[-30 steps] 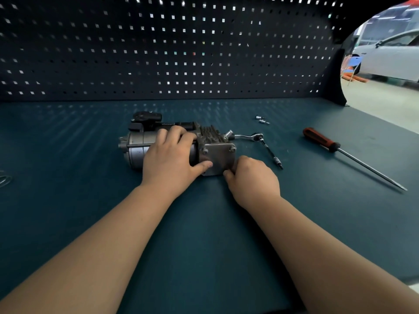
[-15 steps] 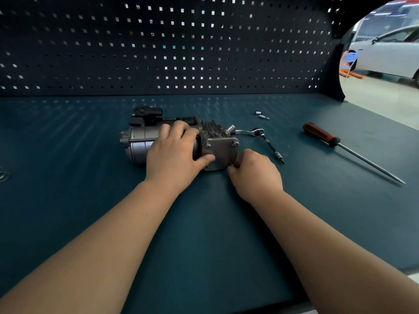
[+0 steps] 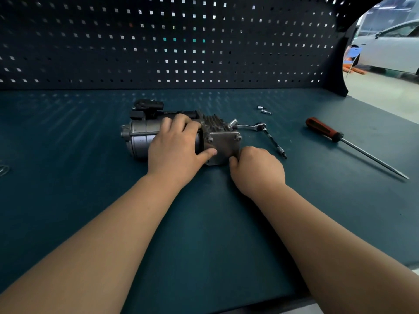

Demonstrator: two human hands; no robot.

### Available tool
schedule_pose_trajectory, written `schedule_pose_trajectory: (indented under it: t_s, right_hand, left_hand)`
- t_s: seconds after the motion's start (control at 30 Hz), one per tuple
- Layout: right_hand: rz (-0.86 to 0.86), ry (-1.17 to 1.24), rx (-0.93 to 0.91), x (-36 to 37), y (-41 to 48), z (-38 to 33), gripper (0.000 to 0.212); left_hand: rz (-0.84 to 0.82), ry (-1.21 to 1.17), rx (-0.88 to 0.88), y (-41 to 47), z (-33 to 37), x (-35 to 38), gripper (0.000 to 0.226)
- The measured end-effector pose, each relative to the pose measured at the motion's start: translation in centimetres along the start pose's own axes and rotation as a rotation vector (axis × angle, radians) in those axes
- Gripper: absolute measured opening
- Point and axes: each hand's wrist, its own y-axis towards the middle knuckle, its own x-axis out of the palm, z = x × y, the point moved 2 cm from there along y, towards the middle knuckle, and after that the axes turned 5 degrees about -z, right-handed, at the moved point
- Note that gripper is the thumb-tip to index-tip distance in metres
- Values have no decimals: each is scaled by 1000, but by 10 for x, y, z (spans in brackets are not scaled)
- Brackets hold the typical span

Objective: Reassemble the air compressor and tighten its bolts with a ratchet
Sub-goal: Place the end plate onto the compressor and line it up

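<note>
While both bare forearms reach out from 6 o'clock, the air compressor (image 3: 215, 124) lies on its side on the dark green surface (image 3: 204, 234), a little toward 12 o'clock from the middle. Its round motor end points to 9 o'clock and its square cover plate (image 3: 224, 145) faces 6 o'clock. The left grip (image 3: 175, 150) grasps the compressor: the fingers curl over the top of the motor body and the thumb presses on the plate's face. The right grip (image 3: 256, 169) is clenched at the plate's 4 o'clock corner, with the thumb tip on the plate's lower edge. Whether it pinches anything I cannot tell, since the fingers hide it. Two bolts (image 3: 209, 139) sit in the plate's upper corners.

At 3 o'clock from the compressor, just beside it, lies the ratchet (image 3: 251, 126) with a thin extension bar (image 3: 274, 143) running toward 5 o'clock. Two small sockets (image 3: 264, 109) lie near it, at 1 o'clock from the compressor. Farther out at 3 o'clock rests a red-handled screwdriver (image 3: 326, 132), its tip pointing to 4 o'clock. A pegboard (image 3: 158, 41) stands along 12 o'clock.
</note>
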Motion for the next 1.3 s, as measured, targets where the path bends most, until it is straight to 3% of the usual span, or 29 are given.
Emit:
schedule_pose_trajectory:
  t_s: [0.3,0.5,0.77,0.87,0.93,1.0,1.13,1.2,1.3]
  right_hand:
    - [-4,-36,61,-1,3,3,39]
    - [8,-28,11,-4,1,1,27]
    - [11,-120,-30,-2,1,-3,35]
    - [-17,-40,55,-11,-1,0,43]
    - [108,68,2,-19,-7,0,41]
    - [182,245,-157,-24,-20,-11,28]
    - [-95,663,-282,-17,-34,-45,20]
    - [-155,760,-262,-12,-34,-54,22]
    - [-248,1125,-96,-7,-34,-54,23]
  left_hand:
    - [-17,6,-6,0,1,-2,63]
    - [-13,7,1,0,3,-3,63]
    - [2,6,15,-1,2,-1,61]
    - [3,-65,5,-2,0,-5,53]
    - [-1,-311,-56,-3,-2,-11,31]
    - [10,-733,-233,-3,-3,-19,5]
    - [-197,-1760,-844,-7,0,-26,24]
    - [-263,-1923,-939,-9,0,-29,35]
    - [-269,-2028,-871,-10,1,-30,44]
